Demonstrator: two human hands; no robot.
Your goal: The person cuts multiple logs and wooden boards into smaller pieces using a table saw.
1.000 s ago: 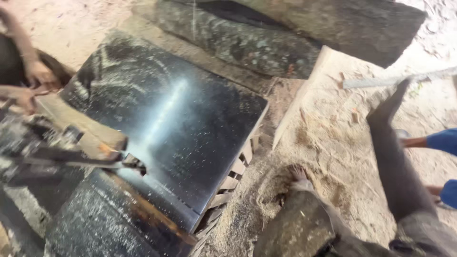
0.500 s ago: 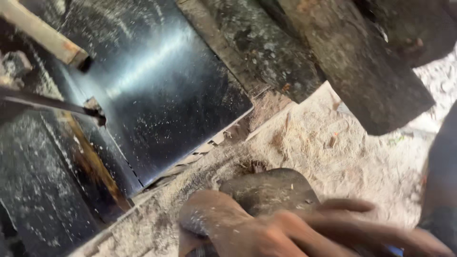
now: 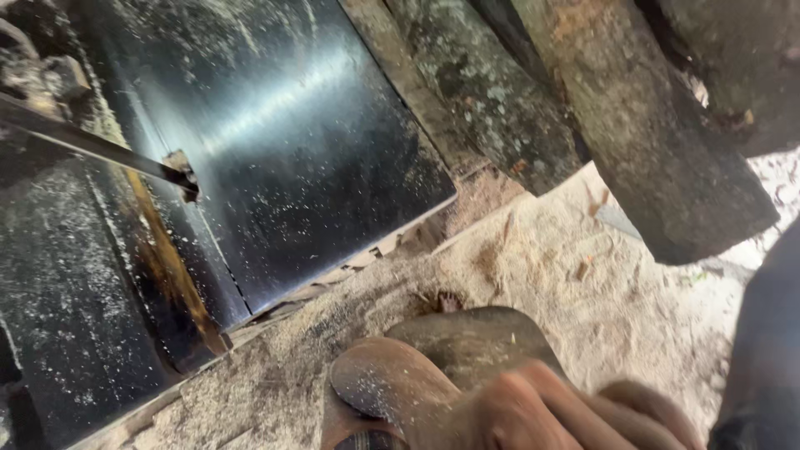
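At the near edge, your hand point(image 3: 533, 408) has its fingers point(image 3: 575, 400) clamped on a dusty rounded piece point(image 3: 467, 350); sawdust point(image 3: 533, 275) could let it slip.

At the bottom edge we see only part of a hand point(image 3: 542, 412): knuckles and a few fingers, motion-blurred, the wrist cut off, so we cannot tell which hand it is or how firmly it grips. The rounded wooden piece point(image 3: 467, 350) beneath it is largely covered by those fingers. A thin metal rod point(image 3: 92, 146) runs off the left edge, its far end unseen. The dark shape point(image 3: 762, 350) at right is cropped and unidentifiable. The logs point(image 3: 642, 125) leave the frame at top.
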